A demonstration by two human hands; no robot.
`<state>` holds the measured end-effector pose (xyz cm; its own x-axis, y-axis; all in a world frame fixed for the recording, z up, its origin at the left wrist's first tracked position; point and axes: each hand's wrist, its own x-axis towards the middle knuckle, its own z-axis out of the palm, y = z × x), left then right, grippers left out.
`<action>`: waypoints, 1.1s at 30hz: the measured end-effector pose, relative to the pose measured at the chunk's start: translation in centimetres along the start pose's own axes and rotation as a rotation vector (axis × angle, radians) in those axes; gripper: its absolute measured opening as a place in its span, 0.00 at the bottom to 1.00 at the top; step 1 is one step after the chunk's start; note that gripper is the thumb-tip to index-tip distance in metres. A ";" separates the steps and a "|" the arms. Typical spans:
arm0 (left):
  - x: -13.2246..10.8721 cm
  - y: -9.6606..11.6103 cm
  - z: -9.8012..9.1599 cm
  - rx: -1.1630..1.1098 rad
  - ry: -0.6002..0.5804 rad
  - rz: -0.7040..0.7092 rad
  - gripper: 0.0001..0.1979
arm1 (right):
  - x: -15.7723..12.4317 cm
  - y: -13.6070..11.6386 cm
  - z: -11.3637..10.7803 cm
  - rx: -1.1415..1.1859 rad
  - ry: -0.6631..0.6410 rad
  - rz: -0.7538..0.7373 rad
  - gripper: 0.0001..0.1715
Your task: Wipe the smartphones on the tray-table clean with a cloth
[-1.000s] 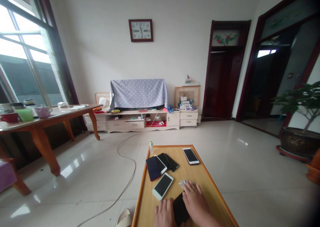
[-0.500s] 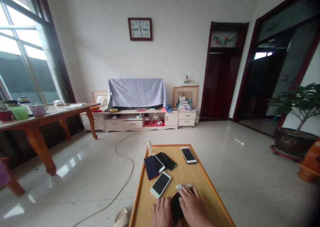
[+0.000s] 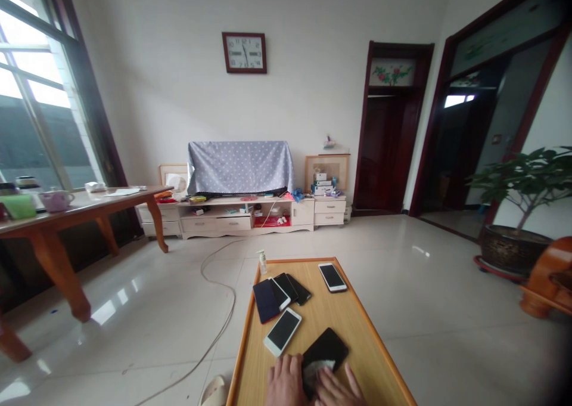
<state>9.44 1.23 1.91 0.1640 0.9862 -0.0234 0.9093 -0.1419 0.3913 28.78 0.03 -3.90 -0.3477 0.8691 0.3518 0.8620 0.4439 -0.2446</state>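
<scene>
A black phone (image 3: 325,349) lies face up on the wooden table (image 3: 353,322), near its front end. My left hand (image 3: 284,383) rests flat beside the phone's left edge, fingers stretched out and touching it. My right hand (image 3: 337,391) presses a small whitish cloth (image 3: 316,369) onto the phone's near end; only its fingers show at the bottom edge. A white phone (image 3: 282,331) lies just beyond my left hand. Further back sit a cluster of several overlapping dark phones (image 3: 279,287) and a single white phone (image 3: 332,276).
A small pump bottle (image 3: 262,262) stands at the table's far left corner. A cable (image 3: 214,310) snakes over the tiled floor to the left. A slipper (image 3: 213,391) lies by the table's near left. A long wooden table (image 3: 67,215) stands left, a potted plant (image 3: 521,215) right.
My right hand has slid back toward me with the cloth, uncovering most of the black phone. The camera has turned slightly to the right.
</scene>
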 end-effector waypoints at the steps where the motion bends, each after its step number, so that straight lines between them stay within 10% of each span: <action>1: -0.1 0.1 -0.2 0.003 -0.012 -0.001 0.30 | 0.1 -0.1 -0.5 0.013 -0.006 -0.006 0.19; 6: -0.2 0.8 -0.7 0.007 -0.007 -0.012 0.34 | 1.6 0.3 -4.0 0.041 -0.054 0.236 0.26; 13: 0.2 0.4 0.0 0.028 -0.025 -0.021 0.27 | 1.4 -2.7 -0.8 0.052 -0.026 0.106 0.20; 20: 0.0 1.0 -0.3 0.034 -0.006 -0.046 0.34 | 3.0 0.4 -5.0 -0.020 -0.069 0.309 0.29; 26: 0.4 -0.4 1.0 0.002 0.009 -0.009 0.28 | 2.7 -2.1 -2.4 0.133 -0.168 -0.035 0.22; 33: 0.1 -0.5 1.3 0.001 0.073 0.023 0.34 | 4.8 -2.5 -5.4 0.059 -0.142 0.295 0.31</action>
<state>9.49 1.30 0.52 0.1568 0.9862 0.0526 0.9059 -0.1648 0.3902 26.99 1.89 3.28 -0.1377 0.9820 0.1296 0.9117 0.1768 -0.3708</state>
